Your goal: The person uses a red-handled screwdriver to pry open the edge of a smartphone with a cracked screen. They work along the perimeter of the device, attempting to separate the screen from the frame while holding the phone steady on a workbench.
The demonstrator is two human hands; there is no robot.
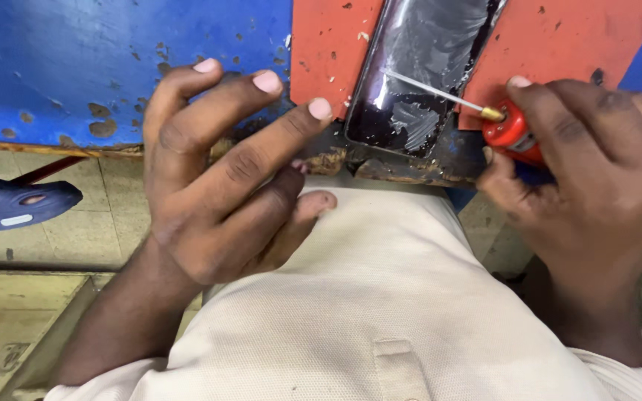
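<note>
Right hand (596, 178) grips a red needle-tipped bottle (513, 134) over the glossy phone (417, 74); left hand (224, 171) spread.

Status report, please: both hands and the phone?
Right hand grips red bottle, needle tip on dark phone. Left hand open, fingertip at phone's corner. Phone on red mat. Nothing in the way.

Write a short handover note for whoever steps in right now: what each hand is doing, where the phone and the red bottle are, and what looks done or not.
Left hand: open, holding nothing, fingertips at the table edge beside the phone.
Right hand: gripping the small red bottle, its thin metal needle reaching over the phone's lower glass.
Phone: lying flat on the red mat, near the table edge, dark glass facing up.
Done: wet streaks and smears already show on the glass.
Left: the phone is in one piece, nothing lifted or separated yet.
</note>
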